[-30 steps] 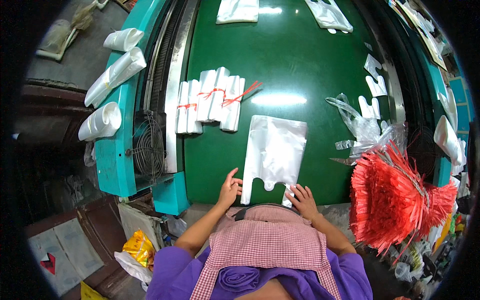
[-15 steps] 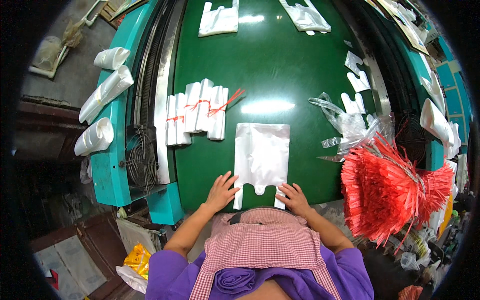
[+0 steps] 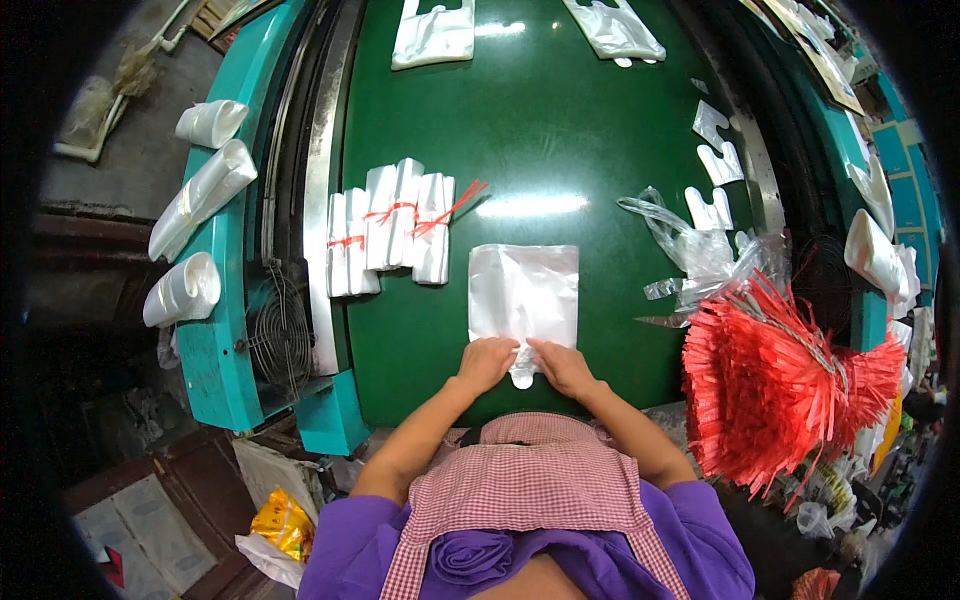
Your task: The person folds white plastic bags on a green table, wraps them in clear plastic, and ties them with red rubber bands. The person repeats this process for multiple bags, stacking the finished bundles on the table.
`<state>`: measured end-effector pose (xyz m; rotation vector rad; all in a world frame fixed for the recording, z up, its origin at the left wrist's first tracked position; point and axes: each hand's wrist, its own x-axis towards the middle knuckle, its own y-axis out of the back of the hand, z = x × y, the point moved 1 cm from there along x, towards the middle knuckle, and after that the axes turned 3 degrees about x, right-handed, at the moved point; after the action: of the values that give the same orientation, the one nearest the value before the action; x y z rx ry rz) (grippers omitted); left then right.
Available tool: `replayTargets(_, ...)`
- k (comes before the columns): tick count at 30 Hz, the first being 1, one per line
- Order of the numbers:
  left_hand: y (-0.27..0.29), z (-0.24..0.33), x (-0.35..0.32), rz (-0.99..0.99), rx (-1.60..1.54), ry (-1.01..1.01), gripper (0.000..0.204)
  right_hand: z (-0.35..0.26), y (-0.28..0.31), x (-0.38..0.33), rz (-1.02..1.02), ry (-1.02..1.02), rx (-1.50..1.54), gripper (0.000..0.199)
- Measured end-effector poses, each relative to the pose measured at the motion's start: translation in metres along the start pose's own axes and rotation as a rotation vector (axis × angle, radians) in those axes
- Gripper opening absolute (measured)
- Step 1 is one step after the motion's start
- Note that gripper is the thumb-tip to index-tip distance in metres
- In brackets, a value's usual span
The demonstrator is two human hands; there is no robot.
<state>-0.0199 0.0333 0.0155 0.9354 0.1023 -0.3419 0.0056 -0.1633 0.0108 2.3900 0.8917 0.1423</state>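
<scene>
A stack of white plastic T-shirt bags [image 3: 523,285] lies flat in front of me on the green table [image 3: 420,350]. Both its handles are folded inward. My left hand [image 3: 487,364] is closed over the left handle, and my right hand [image 3: 562,366] is closed over the right one. Only a narrow gap parts the two hands, and a small rounded tab [image 3: 522,374] of the stack pokes out between them. To the left rest several rolled bag bundles [image 3: 394,225], bound with red ties [image 3: 398,209].
A big bunch of red plastic strips [image 3: 760,380] hangs at the right table edge. Crumpled clear plastic [image 3: 700,250] and white cutouts [image 3: 710,208] lie above it. Two more bag stacks [image 3: 434,38] lie far off. Rolled bags [image 3: 205,195] sit on the teal frame [image 3: 215,345].
Both hands have moved inward from the outer sides of the bag stack. They have folded its handles toward the middle and closed on them.
</scene>
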Motion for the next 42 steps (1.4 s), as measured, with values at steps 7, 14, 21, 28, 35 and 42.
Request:
replayTargets(7,-0.009,-0.001,-0.046,0.133,0.33,-0.605,0.042,-0.008,-0.013,-0.005,0.095,0.143,-0.229,0.026)
replayTargets(14,-0.022,0.002,-0.012,0.289,0.217,-0.453,0.019,0.009,0.0,0.019,0.047,0.14,-0.446,0.046)
replayTargets(21,0.0,-0.009,0.034,0.079,-0.004,0.015,0.016,-0.019,0.02,0.024,-0.119,0.202,-0.349,0.06)
replayTargets(28,-0.01,-0.006,-0.011,0.156,0.414,-0.317,0.053,0.002,0.001,0.021,-0.149,0.124,-0.428,0.072)
replayTargets(35,-0.006,-0.014,0.031,0.271,0.123,-0.228,0.035,-0.021,0.013,-0.011,0.001,0.32,0.0,0.035)
replayTargets(42,0.005,-0.025,0.007,0.06,-0.058,-0.397,0.032,0.014,0.018,0.019,0.247,-0.566,1.563,0.042)
